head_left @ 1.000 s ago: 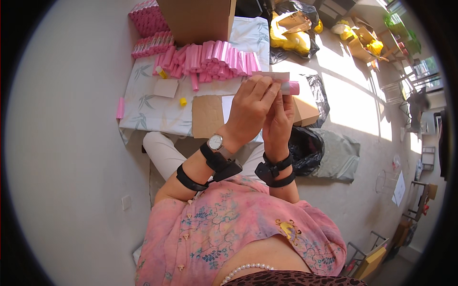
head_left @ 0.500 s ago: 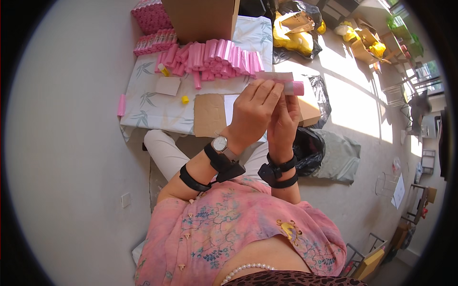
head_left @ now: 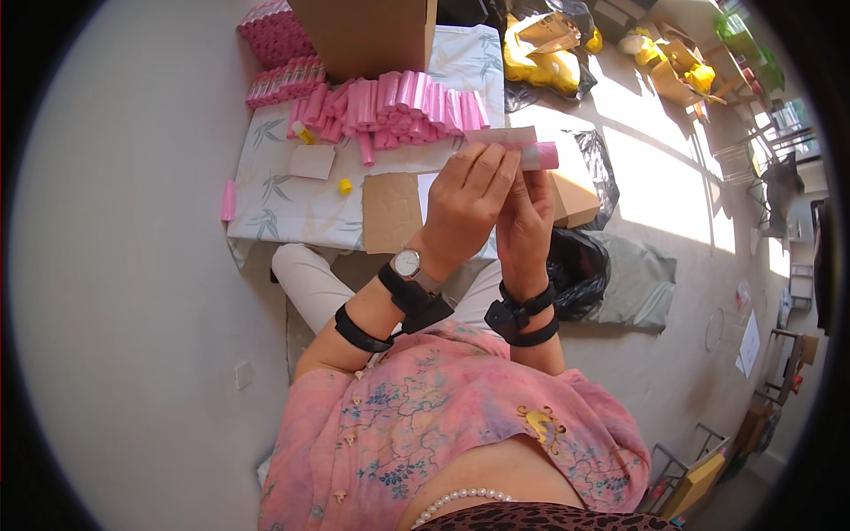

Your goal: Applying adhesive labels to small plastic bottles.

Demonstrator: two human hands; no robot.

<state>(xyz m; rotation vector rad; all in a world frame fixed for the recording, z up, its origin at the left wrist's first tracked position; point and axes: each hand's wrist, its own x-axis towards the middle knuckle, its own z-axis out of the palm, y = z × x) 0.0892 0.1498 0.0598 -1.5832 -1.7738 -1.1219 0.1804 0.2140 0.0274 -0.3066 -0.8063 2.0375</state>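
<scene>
Both my hands are raised over the table's front right part, close together on one pink roll (head_left: 548, 155), which looks like rolled plastic bags. A pale paper strip (head_left: 513, 135) lies against the roll and sticks up along its far side. My left hand (head_left: 467, 193) pinches the strip against the roll, fingers bent over the top. From below, my right hand (head_left: 528, 217) grips the roll; its fingertips are partly hidden behind the left hand. Beneath them on the table are a brown cardboard piece (head_left: 391, 214) and a white sheet (head_left: 426, 193).
A heap of pink rolls (head_left: 390, 106) spans the table before a cardboard box (head_left: 367, 35). Labelled rolls (head_left: 288, 81) are stacked at the left. A glue stick (head_left: 303, 134), small papers (head_left: 312, 161) and a yellow cap (head_left: 345, 186) lie nearer. Black bags (head_left: 580, 270) sit at the right.
The roll and strip have shifted slightly left and up in the picture with both hands. The grip looks the same, and the view has tilted a little.
</scene>
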